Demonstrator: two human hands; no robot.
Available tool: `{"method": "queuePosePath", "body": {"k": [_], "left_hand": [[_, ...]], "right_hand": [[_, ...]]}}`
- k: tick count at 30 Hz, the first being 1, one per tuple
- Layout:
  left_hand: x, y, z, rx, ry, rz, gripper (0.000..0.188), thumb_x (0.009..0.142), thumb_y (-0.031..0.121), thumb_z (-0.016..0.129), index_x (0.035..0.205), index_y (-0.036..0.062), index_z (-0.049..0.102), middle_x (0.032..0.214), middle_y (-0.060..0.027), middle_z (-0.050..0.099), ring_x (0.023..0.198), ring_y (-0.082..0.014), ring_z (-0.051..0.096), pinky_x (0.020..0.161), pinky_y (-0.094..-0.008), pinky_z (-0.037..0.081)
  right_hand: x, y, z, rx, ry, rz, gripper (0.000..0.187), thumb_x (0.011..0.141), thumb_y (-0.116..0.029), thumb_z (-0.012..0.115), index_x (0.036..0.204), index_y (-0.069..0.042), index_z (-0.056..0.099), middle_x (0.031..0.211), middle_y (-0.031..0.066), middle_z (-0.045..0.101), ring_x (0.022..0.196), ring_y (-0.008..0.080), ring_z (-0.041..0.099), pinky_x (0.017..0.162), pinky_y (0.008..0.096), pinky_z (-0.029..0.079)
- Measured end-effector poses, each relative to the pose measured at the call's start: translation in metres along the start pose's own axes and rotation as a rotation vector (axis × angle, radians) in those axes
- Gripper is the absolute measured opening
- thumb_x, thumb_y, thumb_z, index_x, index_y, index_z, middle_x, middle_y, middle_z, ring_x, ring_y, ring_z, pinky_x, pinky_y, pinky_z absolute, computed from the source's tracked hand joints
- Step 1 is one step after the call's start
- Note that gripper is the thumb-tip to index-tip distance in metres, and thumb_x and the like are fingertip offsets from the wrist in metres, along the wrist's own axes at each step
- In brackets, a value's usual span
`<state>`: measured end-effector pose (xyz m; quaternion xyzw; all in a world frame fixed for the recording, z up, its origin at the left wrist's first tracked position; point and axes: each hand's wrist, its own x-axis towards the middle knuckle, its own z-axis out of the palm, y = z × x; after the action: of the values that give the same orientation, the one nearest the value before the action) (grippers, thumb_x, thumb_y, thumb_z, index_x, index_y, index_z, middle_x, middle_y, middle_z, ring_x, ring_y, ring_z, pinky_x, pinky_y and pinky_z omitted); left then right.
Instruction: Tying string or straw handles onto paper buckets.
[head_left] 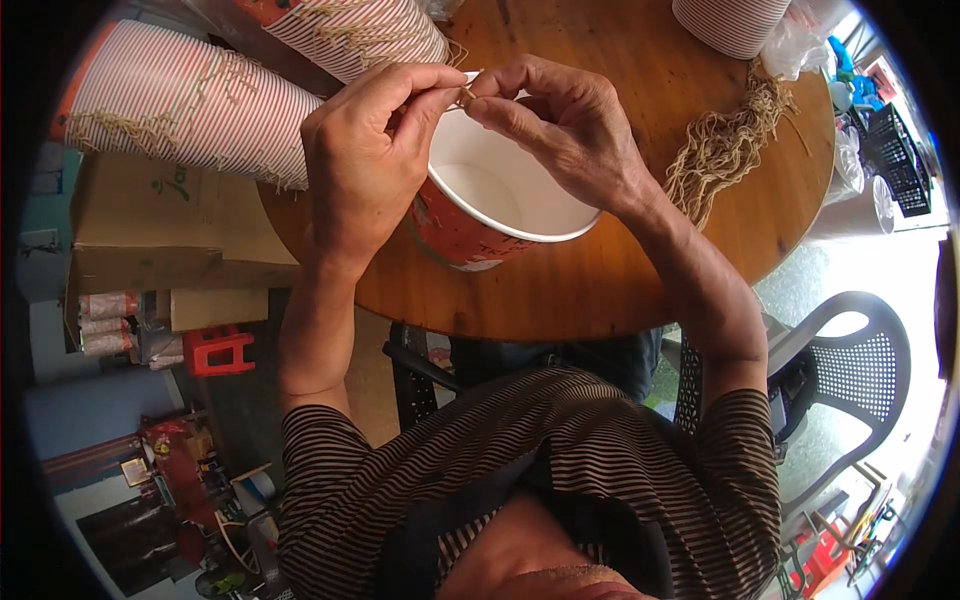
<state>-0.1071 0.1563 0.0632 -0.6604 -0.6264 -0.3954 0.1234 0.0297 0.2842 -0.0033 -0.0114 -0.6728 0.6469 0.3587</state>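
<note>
A red paper bucket [470, 228] with a white rim and white inside stands on the round wooden table [600, 290]. Above its far rim, my left hand [368, 150] pinches a short bit of tan cord [466, 95] between thumb and forefinger. My right hand [565, 125] meets it there, thumb and fingertips closed on the same cord. Both hands are over the bucket's mouth and partly cover its far edge. Whether the cord passes through the bucket's wall is hidden behind the fingers.
Long nested stacks of paper buckets [200, 105] with loose cords on them lie at the left; another bucket stack [733, 22] stands far right. A tangled bundle of tan cords [730, 145] rests beside my right arm. A cardboard box [150, 215], red stool [218, 350] and grey chair [855, 375] surround the table.
</note>
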Motion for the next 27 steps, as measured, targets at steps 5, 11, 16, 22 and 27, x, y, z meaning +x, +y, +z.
{"method": "queuePosePath", "body": {"k": [5, 11, 16, 22, 27], "left_hand": [[0.002, 0.002, -0.003, -0.020, -0.068, -0.073, 0.009, 0.090, 0.003, 0.072, 0.097, 0.0001, 0.068, 0.082, -0.0093, 0.072, 0.073, -0.0209, 0.071, 0.066, -0.0297, 0.055], [0.005, -0.003, -0.012, -0.110, -0.229, -0.115, 0.009, 0.095, 0.007, 0.067, 0.095, -0.0020, 0.065, 0.082, -0.0089, 0.068, 0.072, -0.0163, 0.065, 0.068, -0.0278, 0.051], [0.007, -0.010, -0.021, -0.455, -0.376, -0.285, 0.011, 0.098, 0.008, 0.065, 0.098, -0.0028, 0.065, 0.085, -0.0032, 0.066, 0.078, -0.0077, 0.059, 0.073, -0.0233, 0.049], [0.008, -0.015, -0.026, -0.610, -0.437, -0.406, 0.011, 0.098, 0.008, 0.065, 0.100, -0.0020, 0.067, 0.089, 0.0018, 0.064, 0.083, -0.0040, 0.057, 0.077, -0.0206, 0.047], [0.007, -0.014, -0.026, -0.661, -0.378, -0.453, 0.014, 0.099, 0.011, 0.066, 0.101, -0.0028, 0.068, 0.091, -0.0009, 0.067, 0.086, -0.0062, 0.061, 0.081, -0.0208, 0.050]], "right_hand": [[-0.001, -0.002, -0.001, -0.019, -0.004, 0.005, 0.017, 0.097, -0.013, 0.069, 0.106, 0.002, 0.071, 0.092, 0.0033, 0.073, 0.082, 0.0077, 0.068, 0.074, 0.0240, 0.057], [-0.001, -0.003, -0.002, -0.067, 0.009, -0.004, 0.016, 0.097, -0.012, 0.068, 0.105, 0.002, 0.067, 0.086, 0.0024, 0.070, 0.079, 0.0064, 0.067, 0.068, 0.0231, 0.055], [-0.002, -0.008, -0.002, -0.052, -0.035, 0.062, 0.009, 0.099, -0.009, 0.065, 0.104, -0.003, 0.066, 0.091, -0.0004, 0.069, 0.086, 0.0046, 0.065, 0.075, 0.0218, 0.054], [-0.002, 0.003, 0.002, 0.031, 0.003, -0.076, 0.008, 0.096, -0.009, 0.068, 0.100, -0.002, 0.064, 0.087, -0.0004, 0.067, 0.074, 0.0039, 0.063, 0.061, 0.0218, 0.052], [-0.002, -0.001, -0.001, -0.046, -0.061, -0.024, 0.010, 0.096, -0.008, 0.067, 0.104, -0.003, 0.064, 0.089, -0.0008, 0.066, 0.074, 0.0040, 0.063, 0.061, 0.0218, 0.051]]}}
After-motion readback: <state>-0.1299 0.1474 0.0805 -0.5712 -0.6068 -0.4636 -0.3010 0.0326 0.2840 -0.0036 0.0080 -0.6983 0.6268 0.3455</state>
